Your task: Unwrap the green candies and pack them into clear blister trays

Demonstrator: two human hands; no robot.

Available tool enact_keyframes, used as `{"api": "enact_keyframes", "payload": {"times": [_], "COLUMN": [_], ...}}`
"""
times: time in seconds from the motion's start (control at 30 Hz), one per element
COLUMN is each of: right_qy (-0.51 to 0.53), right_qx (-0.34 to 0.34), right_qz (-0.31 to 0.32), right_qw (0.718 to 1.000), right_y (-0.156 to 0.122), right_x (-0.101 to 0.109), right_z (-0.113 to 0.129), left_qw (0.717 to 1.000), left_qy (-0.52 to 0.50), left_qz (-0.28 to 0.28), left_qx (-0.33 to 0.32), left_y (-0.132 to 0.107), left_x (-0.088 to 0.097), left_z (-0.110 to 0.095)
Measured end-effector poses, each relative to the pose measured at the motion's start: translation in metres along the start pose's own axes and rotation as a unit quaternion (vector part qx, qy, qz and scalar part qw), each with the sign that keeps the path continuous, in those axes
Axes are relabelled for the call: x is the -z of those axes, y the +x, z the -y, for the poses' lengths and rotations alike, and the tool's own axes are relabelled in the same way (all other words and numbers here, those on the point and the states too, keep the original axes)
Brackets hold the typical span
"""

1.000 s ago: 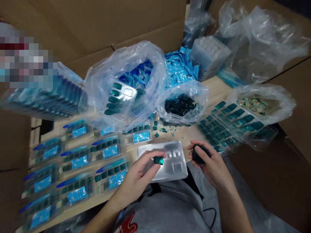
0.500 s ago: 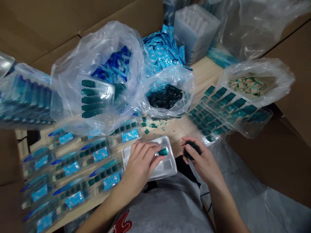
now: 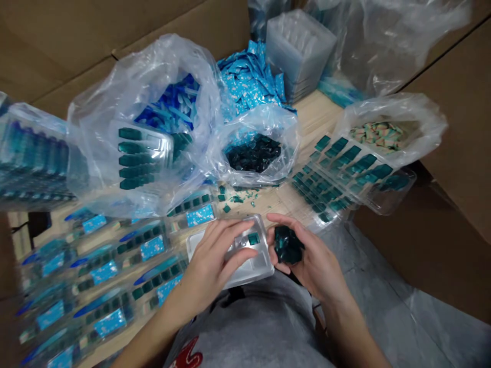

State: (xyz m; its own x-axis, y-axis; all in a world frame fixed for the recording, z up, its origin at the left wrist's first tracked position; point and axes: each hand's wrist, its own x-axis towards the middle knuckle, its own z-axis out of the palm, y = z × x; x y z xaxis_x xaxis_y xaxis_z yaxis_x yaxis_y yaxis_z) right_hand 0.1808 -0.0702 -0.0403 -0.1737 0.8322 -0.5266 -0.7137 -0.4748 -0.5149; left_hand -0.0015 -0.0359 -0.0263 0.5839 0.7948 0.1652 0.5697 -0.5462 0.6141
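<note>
My left hand [image 3: 218, 250] is over a clear plastic tray [image 3: 264, 255], thumb and fingers apart with nothing between them. Just off its fingertips, a small dark green translucent piece [image 3: 253, 238] sits in one compartment of the tray. My right hand [image 3: 312, 255] is curled around a clump of dark green glossy pieces [image 3: 287, 244], close by the tray's right side. The left part of the tray is hidden under my left hand.
Filled trays [image 3: 103, 273] with blue tools, green squares and blue sachets cover the left. Behind stand plastic bags of blue pieces [image 3: 169, 110], dark green pieces [image 3: 253, 153] and beige pieces [image 3: 378, 134]. Stacked trays [image 3: 337, 168] lean at right; green scraps [image 3: 238, 199] lie mid-table.
My left thumb and fingers have parted, letting go of the green piece, which now lies in the tray. My right hand has come left, nearer the tray, with its clump. The view has shifted slightly.
</note>
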Motion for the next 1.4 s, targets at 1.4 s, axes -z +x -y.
{"api": "enact_keyframes", "payload": {"times": [1.4], "right_qy": [-0.032], "right_qx": [0.083], "right_qz": [-0.043], "right_qw": [0.995], "right_y": [0.006], "right_x": [-0.027], "right_z": [-0.005], "left_qw": [0.977], "left_qy": [-0.192], "left_qz": [-0.078], "left_qx": [0.05], "left_y": [0.023], "left_x": [0.012], "left_z": [0.009]}}
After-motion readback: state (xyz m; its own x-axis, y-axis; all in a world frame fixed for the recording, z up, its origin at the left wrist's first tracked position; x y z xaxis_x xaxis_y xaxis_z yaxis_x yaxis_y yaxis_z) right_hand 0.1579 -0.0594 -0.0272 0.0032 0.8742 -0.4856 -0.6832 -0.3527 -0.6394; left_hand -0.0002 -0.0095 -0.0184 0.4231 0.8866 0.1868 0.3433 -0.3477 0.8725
